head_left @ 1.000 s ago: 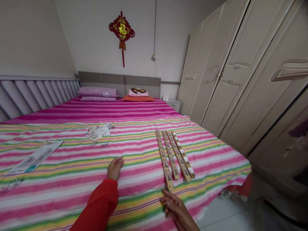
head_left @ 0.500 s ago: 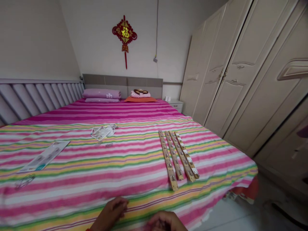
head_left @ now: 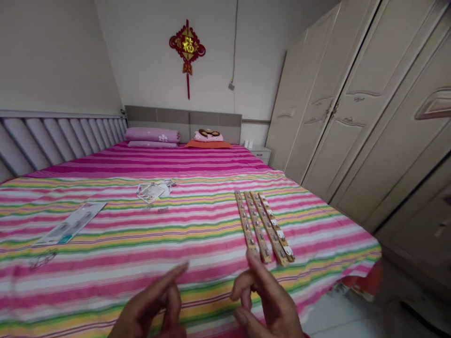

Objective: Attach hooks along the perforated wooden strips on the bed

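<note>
My left hand [head_left: 155, 307] and my right hand [head_left: 268, 303] are raised side by side over the near edge of the striped bedspread [head_left: 141, 244], palms toward each other. Their fingers are apart and nothing is in them. Several wooden hook rails [head_left: 262, 227] with metal hooks lie side by side on the bed, just beyond my right hand's fingertips. My right forefinger overlaps the near end of the leftmost rail in the picture.
A long paper package [head_left: 70, 224] lies at the left of the bed, small plastic packets [head_left: 153, 190] near the middle. Pillows [head_left: 151, 136] sit at the headboard. A cream wardrobe [head_left: 369, 108] lines the right wall, with floor [head_left: 345, 314] beside the bed.
Both hands have risen from low on the bedspread into the air and spread their fingers. The red sleeve has dropped out of view, and the camera has shifted slightly right.
</note>
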A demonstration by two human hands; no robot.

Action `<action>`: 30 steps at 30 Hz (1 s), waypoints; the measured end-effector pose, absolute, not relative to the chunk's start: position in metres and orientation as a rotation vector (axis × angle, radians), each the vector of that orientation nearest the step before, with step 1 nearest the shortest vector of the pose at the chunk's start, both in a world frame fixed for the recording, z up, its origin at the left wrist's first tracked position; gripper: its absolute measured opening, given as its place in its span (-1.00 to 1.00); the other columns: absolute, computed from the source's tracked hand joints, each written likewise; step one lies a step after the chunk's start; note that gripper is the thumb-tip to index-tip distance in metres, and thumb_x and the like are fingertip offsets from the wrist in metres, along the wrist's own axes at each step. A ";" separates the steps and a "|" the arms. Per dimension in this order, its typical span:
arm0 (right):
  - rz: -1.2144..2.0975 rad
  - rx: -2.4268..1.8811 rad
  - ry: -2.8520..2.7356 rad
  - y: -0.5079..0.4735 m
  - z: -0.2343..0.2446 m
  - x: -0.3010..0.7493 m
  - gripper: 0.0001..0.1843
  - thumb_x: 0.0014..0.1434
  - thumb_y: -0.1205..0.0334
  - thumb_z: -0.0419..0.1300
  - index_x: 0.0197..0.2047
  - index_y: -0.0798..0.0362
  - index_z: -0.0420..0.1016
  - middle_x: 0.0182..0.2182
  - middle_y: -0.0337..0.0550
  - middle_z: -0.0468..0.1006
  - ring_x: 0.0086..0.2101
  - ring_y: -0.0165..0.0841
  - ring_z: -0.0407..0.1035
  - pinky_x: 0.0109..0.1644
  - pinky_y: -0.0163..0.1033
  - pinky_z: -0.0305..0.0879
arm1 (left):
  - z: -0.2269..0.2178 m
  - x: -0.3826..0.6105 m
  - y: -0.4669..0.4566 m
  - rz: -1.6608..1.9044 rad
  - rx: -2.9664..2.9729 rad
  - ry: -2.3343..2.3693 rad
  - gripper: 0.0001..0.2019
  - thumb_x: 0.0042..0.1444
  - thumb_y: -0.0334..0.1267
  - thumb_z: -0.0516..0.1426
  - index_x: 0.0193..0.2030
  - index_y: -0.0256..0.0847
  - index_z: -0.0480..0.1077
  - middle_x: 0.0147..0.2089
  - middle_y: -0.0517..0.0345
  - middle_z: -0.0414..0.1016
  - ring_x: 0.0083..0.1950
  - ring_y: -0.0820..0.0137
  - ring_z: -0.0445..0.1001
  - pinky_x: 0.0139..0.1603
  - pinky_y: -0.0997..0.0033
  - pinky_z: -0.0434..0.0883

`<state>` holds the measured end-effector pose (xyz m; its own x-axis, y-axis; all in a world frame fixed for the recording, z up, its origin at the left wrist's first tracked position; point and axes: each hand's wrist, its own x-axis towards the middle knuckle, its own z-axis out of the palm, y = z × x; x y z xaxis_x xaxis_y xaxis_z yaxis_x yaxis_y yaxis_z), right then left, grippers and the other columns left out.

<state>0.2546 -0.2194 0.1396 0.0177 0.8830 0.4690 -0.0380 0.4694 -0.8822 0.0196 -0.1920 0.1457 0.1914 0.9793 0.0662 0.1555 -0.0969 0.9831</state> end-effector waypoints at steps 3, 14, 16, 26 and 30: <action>0.525 -0.772 -1.449 -0.206 0.155 0.244 -0.10 0.10 0.37 0.22 0.36 -0.24 -0.17 -0.29 -0.13 0.50 -0.48 -0.36 0.30 -0.32 -0.13 0.31 | 0.155 0.032 -0.184 1.503 1.527 1.244 -0.03 -0.20 -0.06 0.31 0.36 0.00 -0.03 -0.57 0.29 0.24 -0.53 0.39 0.25 -0.36 0.29 0.39; 0.610 -1.242 -1.491 -0.113 0.098 0.244 0.04 -0.03 0.49 0.15 0.39 -0.03 -0.36 -0.61 -0.44 0.28 -0.59 -0.44 0.21 -0.52 -0.37 0.12 | 0.086 0.017 -0.106 1.371 1.550 1.544 0.07 -0.19 -0.07 0.26 0.40 -0.17 -0.27 -0.58 0.39 0.27 -0.58 0.46 0.25 -0.53 0.48 0.25; 0.644 -1.319 -1.478 -0.105 0.081 0.247 0.08 -0.10 0.55 0.14 0.39 0.00 -0.33 -0.66 -0.47 0.25 -0.62 -0.44 0.18 -0.55 -0.37 0.07 | 0.071 0.012 -0.100 1.294 1.555 1.555 0.07 -0.16 -0.07 0.24 0.40 -0.18 -0.31 -0.60 0.40 0.26 -0.59 0.46 0.24 -0.53 0.48 0.24; 0.676 -1.412 -1.493 -0.100 0.063 0.251 0.13 -0.17 0.60 0.12 0.39 0.01 -0.35 -0.70 -0.52 0.25 -0.65 -0.46 0.18 -0.57 -0.41 0.05 | 0.065 0.015 -0.098 1.267 1.561 1.582 0.03 -0.12 -0.05 0.19 0.40 -0.18 -0.33 -0.62 0.44 0.19 -0.60 0.49 0.19 -0.52 0.49 0.19; 0.692 -1.348 -1.454 -0.113 0.062 0.252 0.01 -0.09 0.51 0.16 0.38 0.01 -0.18 -0.67 -0.49 0.26 -0.64 -0.46 0.20 -0.54 -0.39 0.09 | 0.061 0.022 -0.101 1.241 1.556 1.552 0.04 -0.12 -0.04 0.19 0.40 -0.19 -0.35 -0.63 0.44 0.20 -0.61 0.49 0.20 -0.52 0.49 0.17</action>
